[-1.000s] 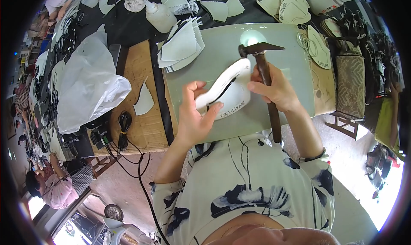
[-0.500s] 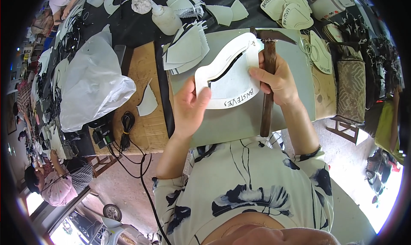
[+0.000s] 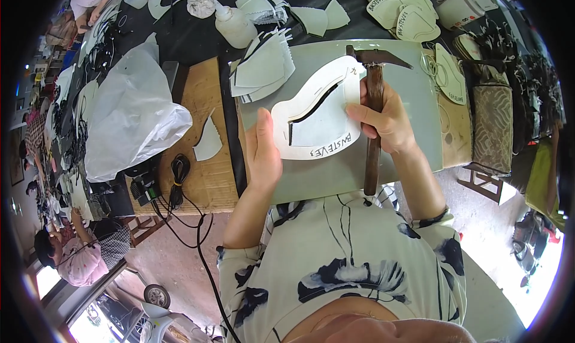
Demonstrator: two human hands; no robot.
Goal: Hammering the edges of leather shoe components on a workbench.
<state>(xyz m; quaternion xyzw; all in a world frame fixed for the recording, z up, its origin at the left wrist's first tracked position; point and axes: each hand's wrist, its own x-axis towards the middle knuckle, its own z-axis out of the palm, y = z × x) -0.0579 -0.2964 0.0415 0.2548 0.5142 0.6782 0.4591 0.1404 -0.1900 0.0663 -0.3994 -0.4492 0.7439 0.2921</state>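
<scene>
My right hand is closed round the wooden handle of a hammer, its dark iron head uppermost. The same hand pinches the right edge of a white curved template between thumb and fingers. Handwriting runs along the template's lower rim, and a black strip lies along its curved inner edge on a pale piece. At the template's left edge, my left hand is open with thumb and fingers stretched upward; whether the palm touches the edge I cannot tell. Both hands are above a grey-green work board.
Stacked white cut pieces lie beyond the board's left corner, behind them a white bottle. More templates are piled at the far right near a white bucket. A plastic bag and coiled cable lie left. A person sits at lower left.
My left thumb has lifted off the template's face and the fingers have straightened beside its edge. The template has dropped slightly toward me and turned a little, still in my right hand.
</scene>
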